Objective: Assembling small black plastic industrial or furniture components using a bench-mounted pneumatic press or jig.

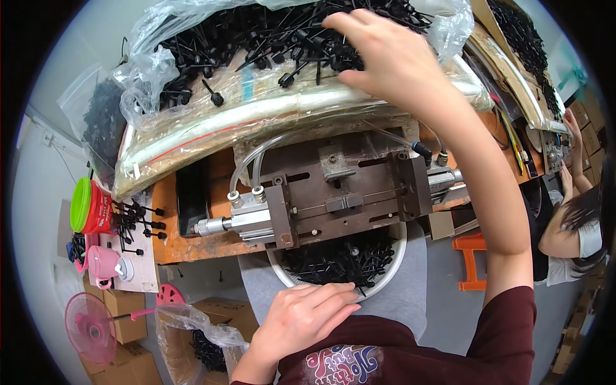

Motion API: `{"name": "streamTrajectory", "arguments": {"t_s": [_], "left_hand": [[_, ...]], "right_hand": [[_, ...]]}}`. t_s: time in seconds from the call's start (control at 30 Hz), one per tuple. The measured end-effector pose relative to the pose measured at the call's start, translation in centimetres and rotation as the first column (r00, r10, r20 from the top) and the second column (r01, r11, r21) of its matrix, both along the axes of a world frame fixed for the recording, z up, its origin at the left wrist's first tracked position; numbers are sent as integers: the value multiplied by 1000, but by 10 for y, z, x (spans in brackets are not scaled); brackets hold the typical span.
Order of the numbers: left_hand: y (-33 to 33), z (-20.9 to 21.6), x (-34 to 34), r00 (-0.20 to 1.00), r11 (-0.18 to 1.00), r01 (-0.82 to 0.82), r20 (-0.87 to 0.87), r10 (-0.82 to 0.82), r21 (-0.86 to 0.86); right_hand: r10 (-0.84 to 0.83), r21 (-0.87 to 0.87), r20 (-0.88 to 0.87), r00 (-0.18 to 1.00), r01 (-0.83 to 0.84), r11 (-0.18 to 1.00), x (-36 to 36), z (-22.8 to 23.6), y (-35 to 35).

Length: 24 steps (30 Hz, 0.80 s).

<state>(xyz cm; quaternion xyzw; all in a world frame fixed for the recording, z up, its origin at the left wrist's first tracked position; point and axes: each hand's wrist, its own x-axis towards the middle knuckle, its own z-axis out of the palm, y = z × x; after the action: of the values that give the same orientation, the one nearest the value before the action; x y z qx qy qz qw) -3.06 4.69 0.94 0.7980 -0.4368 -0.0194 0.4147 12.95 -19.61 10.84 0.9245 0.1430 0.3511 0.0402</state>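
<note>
Black plastic parts with thin stems and knobbed heads (287, 78) lie heaped on the plastic-lined tray (250, 119) at the far side. Over the heap's right part is my right hand (391, 54), slightly blurred, thumb and fingers apart and nothing visible between them. My left hand (307, 319) is at the near rim of a white basin (403, 247) on my lap. Its fingers are bent and pressed together; whatever they hold, if anything, is hidden. More black parts (340, 263) fill the basin. Between my hands sits a dark metal clamping fixture (378, 183) with a small central block (344, 203).
Silver air cylinders (251, 221) with clear hoses flank the fixture on the orange bench (168, 247). At left stand a red bucket (101, 208), a pink jug (104, 263) and a pink fan (92, 328). Another person (568, 237) works at right, near an orange stool (470, 260).
</note>
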Motion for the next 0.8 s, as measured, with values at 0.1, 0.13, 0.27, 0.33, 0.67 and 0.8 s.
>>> {"name": "streamTrajectory", "arguments": {"t_s": [0.1, 0.13, 0.27, 0.33, 0.67, 0.8], "left_hand": [[0, 0, -1, 1000, 1000, 11, -8, -11, -3], [1, 1, -2, 1000, 1000, 11, -8, -11, -2], [5, -1, -1, 1000, 1000, 1, -9, -1, 10], [7, -5, -2, 1000, 1000, 3, -15, -2, 9], [7, -6, -2, 999, 999, 39, -26, -39, 16], [6, -5, -2, 998, 998, 48, -30, -47, 29]], "right_hand": [[58, -13, -3, 998, -58, 998, 27, -11, 10], [43, -38, -44, 998, -45, 998, 30, -11, 13], [89, 23, -5, 996, -89, 996, 34, -8, 10], [77, 48, 38, 996, -78, 996, 35, -2, -3], [431, 918, -229, 873, 46, 394, 39, 30, -58], [407, 964, -66, 911, -47, 260, 36, 38, -68]]}}
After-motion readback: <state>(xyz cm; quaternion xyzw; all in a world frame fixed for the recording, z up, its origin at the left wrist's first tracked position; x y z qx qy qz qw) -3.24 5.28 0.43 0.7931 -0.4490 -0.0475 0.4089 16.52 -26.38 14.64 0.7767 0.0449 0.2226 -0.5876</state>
